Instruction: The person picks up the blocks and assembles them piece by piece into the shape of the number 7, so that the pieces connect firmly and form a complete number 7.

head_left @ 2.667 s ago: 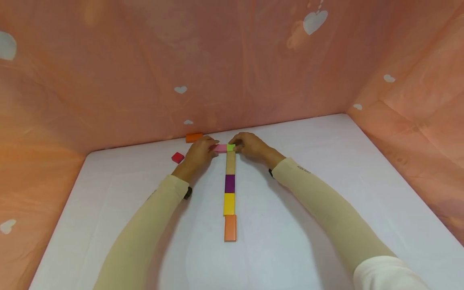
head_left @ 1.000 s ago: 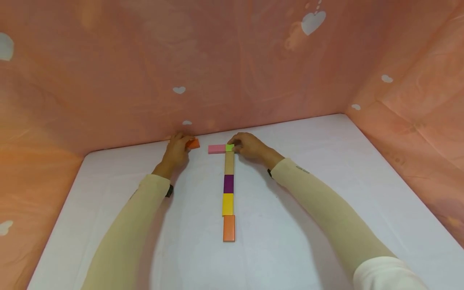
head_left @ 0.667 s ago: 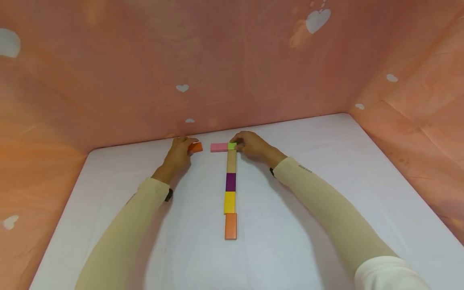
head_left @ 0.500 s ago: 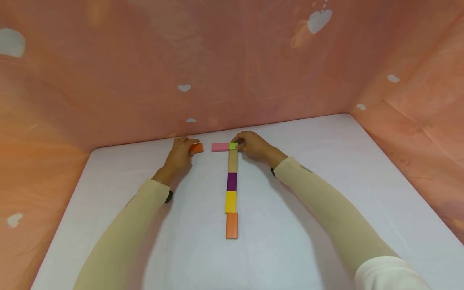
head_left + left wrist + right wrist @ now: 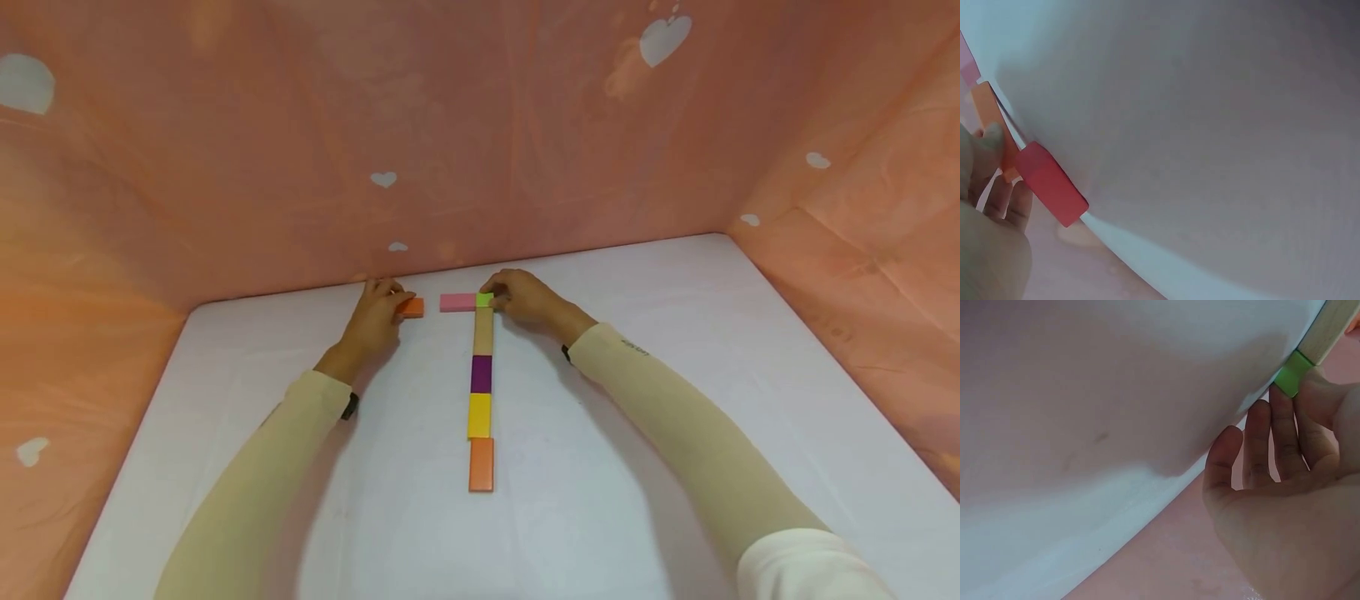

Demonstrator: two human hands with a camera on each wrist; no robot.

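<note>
My left hand (image 5: 371,321) pinches an orange block (image 5: 412,308) between thumb and fingers, a short gap left of a pink block (image 5: 457,302). A red block (image 5: 1052,184) lies close by its lower fingers in the left wrist view; in the head view the hand hides it. At the far end of a column of blocks, my right hand (image 5: 528,300) holds a small lime-green block (image 5: 484,299) by thumb and fingertips. The pink block meets the green one's left side. Below the green follow a plain wooden block (image 5: 483,332), a purple block (image 5: 481,374) and a yellow block (image 5: 479,416).
A lighter orange block (image 5: 482,465) ends the column nearest me. The blocks lie on a white table (image 5: 600,500). Its back edge meets a pink-orange cloth wall (image 5: 465,150) with white hearts, close behind both hands; side walls rise left and right.
My left hand has let go of the pink block, taken hold of the orange block from by the back edge, brought it nearer me and straightened it. My right hand has stayed on the green block.
</note>
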